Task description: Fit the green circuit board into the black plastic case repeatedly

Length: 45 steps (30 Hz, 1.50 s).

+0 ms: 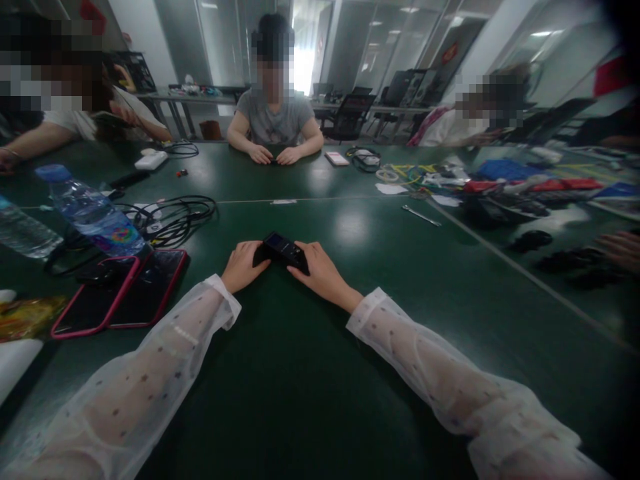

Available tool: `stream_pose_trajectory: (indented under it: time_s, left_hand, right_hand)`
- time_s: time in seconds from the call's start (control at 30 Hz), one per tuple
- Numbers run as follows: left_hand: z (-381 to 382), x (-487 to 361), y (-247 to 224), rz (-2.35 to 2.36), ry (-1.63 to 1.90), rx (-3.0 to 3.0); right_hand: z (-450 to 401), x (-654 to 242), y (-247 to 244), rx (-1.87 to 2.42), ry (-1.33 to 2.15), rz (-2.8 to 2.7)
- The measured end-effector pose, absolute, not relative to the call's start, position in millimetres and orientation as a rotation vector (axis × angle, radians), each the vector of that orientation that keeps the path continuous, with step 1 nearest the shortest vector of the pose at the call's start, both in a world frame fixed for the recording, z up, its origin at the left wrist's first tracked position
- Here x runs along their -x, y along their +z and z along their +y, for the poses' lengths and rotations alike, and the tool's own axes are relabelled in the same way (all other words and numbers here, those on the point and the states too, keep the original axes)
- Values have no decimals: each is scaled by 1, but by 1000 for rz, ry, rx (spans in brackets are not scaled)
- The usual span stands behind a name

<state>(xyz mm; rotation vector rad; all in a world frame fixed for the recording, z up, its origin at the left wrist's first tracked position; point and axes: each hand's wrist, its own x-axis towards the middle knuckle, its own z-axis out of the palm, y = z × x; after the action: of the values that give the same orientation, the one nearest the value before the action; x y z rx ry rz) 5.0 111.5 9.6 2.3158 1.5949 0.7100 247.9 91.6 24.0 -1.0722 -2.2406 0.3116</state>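
Observation:
A small black handheld device (285, 249) with a little screen and buttons lies at the middle of the dark green table (300, 373). My left hand (245, 265) is closed around its left end. Its other end is gripped by my right hand (320, 268), fingers behind and thumb in front. The device looks slightly tilted, and its underside is hidden. Left of my left hand lie two phones with pink-red edges, the nearer one (83, 310) partly overlapping the other phone (160, 293).
A water bottle (93, 212) leans behind the phones beside coiled black cable (187, 219). A wrench (421, 215) lies right of centre, near a pile of cables and bags (505, 183). Opposite sits a person in grey (275, 117); other people sit at both sides.

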Motion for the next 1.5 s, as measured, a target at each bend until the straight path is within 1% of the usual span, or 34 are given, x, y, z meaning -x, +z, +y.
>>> stream_pose_trajectory:
  time_s: [0.3, 0.53, 0.67, 0.73, 0.8, 0.93, 1.5]
  left_hand:
    - [115, -3, 3, 1564, 743, -2335]
    - [113, -3, 6, 1558, 734, -2325]
    - [112, -3, 8, 1580, 688, -2338]
    - [112, -4, 8, 1586, 669, -2345]
    - [112, -4, 8, 1580, 657, -2360]
    - [111, -4, 8, 1585, 646, -2377]
    - [103, -9, 13, 1591, 605, -2493]
  right_hand:
    - [86, -248, 31, 1036, 253, -2173]
    - [100, -274, 29, 1133, -62, -1993]
    - [127, -311, 20, 1318, -217, -1872]
    - [137, -326, 13, 1445, -223, -1745]
    - [144, -336, 6, 1579, -154, -1641]
    - [148, -341, -2, 1790, -81, -1625]
    - [135, -322, 9, 1910, -262, -1805]
